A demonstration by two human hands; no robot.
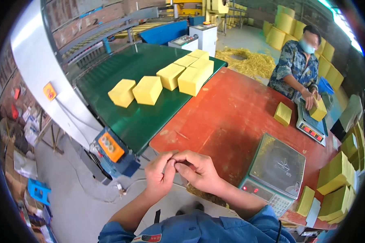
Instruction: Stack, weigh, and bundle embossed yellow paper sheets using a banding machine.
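Observation:
My left hand [160,172] and my right hand [198,170] meet in front of my body, just off the near edge of the red table [215,125]. The fingers of both are curled and touch at the tips, thumbs close together. Whatever they pinch, if anything, is hidden. To the right of them sits a digital scale [278,164] with a bare dark plate and a lit red display. On the green conveyor belt [109,81] ahead stand several stacks of yellow paper [148,90], some pushed together in a block.
Across the table a masked person [292,65] holds a yellow stack [317,110] on a second scale [311,128]; another stack [283,114] lies beside it. More stacks [334,174] line the right edge. At left stand a white machine post [48,73] and an orange button box [110,146].

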